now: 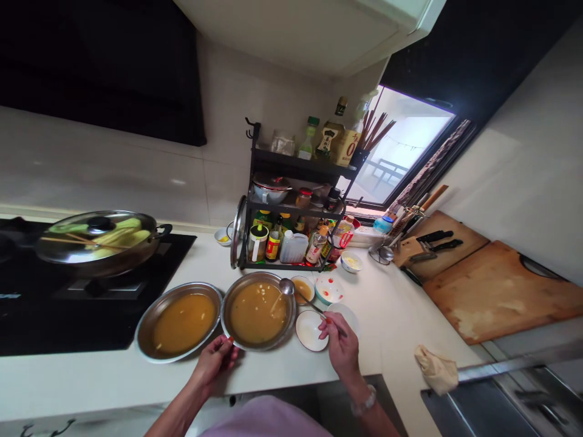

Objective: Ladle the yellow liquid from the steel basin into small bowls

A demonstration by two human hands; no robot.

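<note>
My right hand (341, 346) grips the handle of a long metal spoon (286, 286). The spoon's head is over the right edge of a round metal bowl (291, 331) of brownish broth, and a pale streak runs from it toward the broth. At the bowl's near left rim, my left hand (215, 359) pinches the edge, thumb on top. A second metal bowl (142, 352) of similar broth stands to the left, against the first. Under the spoon's handle sits a white bowl (311, 331). Beside it is a small bowl of brown liquid (303, 289).
A lidded pan (100, 243) with green vegetables and chopsticks stands on the black stove. Behind the bowls, a black rack (296, 209) holds bottles and jars. Further right are a red-spotted bowl (330, 290), knives (439, 240), a cutting board (505, 294) and a cloth (436, 369).
</note>
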